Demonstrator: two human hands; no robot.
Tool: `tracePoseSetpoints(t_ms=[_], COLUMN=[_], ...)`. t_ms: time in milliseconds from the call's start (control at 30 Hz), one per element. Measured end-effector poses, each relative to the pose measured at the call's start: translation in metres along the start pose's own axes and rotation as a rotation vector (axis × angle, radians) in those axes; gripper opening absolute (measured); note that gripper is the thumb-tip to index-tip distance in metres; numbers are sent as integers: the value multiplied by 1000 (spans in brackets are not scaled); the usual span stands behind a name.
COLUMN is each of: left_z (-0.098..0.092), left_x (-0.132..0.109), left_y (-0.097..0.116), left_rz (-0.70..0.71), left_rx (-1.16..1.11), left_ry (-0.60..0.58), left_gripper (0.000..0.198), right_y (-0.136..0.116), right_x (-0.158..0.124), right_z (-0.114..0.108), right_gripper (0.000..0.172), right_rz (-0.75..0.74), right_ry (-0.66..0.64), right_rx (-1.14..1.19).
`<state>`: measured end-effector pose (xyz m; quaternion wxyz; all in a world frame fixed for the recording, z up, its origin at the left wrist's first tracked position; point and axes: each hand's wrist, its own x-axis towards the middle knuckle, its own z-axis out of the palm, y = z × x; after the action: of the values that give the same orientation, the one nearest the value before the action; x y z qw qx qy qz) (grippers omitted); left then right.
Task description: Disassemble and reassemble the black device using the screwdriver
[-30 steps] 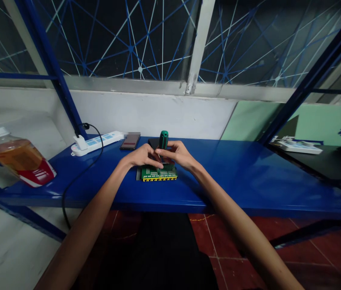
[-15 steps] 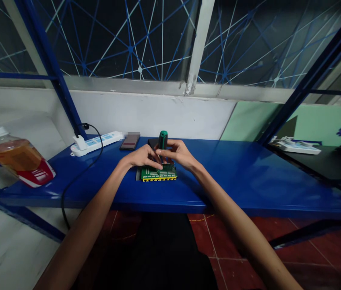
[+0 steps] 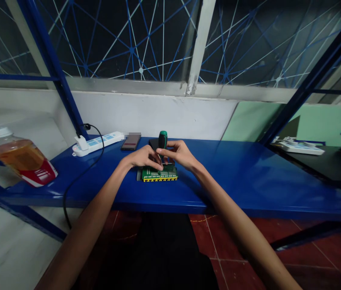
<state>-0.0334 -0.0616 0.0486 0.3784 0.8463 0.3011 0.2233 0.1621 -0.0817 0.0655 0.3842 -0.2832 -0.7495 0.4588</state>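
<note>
While my right hand (image 3: 180, 154) gripped a green screwdriver (image 3: 163, 139) pretty much upright over the circuit board (image 3: 166, 174) on the blue table (image 3: 224, 181), my left hand (image 3: 142, 156) was curled beside it, couldn't tell if pinching anything.

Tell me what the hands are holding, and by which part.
The right hand holds the screwdriver low on its green-and-black handle. Whether the left hand grips anything cannot be told.

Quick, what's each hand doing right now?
Left hand: curled over the green circuit board; can't tell whether it grips anything.
Right hand: closed, holding the green-handled screwdriver.
</note>
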Motion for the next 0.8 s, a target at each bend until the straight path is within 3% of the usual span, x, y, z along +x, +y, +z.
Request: tracePoseSetpoints(t_ms=[133, 367, 667, 800], left_z=[1, -3, 1, -2], left_x=[0, -2, 0, -1], left_y=[-1, 1, 2, 3], left_rz=[-41, 24, -36, 12], left_rx=[23, 41, 29, 23], left_ry=[17, -78, 3, -72], left_gripper=[25, 23, 23, 21], right_y=[-1, 0, 0, -1], right_x=[0, -1, 0, -1], right_z=[1, -3, -2, -4], right_gripper=[29, 27, 28, 28], right_rz=[-13, -35, -16, -23], right_ry=[-6, -62, -12, -40], right_rx=[-21, 7, -30, 8])
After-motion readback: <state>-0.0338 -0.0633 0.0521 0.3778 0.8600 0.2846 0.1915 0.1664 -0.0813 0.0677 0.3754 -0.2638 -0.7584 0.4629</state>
